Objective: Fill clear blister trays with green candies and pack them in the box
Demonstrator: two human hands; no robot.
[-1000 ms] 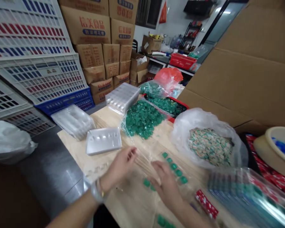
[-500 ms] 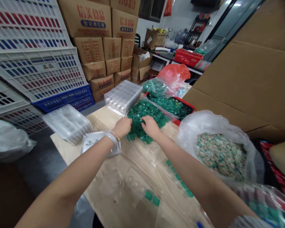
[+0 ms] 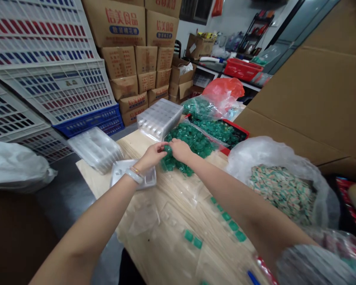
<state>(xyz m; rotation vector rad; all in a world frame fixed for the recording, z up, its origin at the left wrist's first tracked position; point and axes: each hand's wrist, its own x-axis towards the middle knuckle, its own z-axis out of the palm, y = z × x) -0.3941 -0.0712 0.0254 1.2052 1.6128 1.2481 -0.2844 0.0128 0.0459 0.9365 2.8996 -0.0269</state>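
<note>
On the wooden table, my left hand and my right hand meet at the near left edge of a pile of green translucent pieces. One green translucent piece is pinched between the fingers of both hands. Its exact shape is too small to make out. Below my left wrist lies a white moulded tray, partly covered by the hand. Several flat green squares lie in a row beside my right forearm, and two more green squares are on clear plastic nearer me.
Stacked clear plastic trays and another stack stand along the left edge. At the right, a white bag holds small green and beige pieces. Behind the pile sits a red-rimmed black tray. A blue pen lies in front.
My hands have come together from either side of a gap in the pile and now meet on one green piece. The whole view has shifted slightly to the left.
</note>
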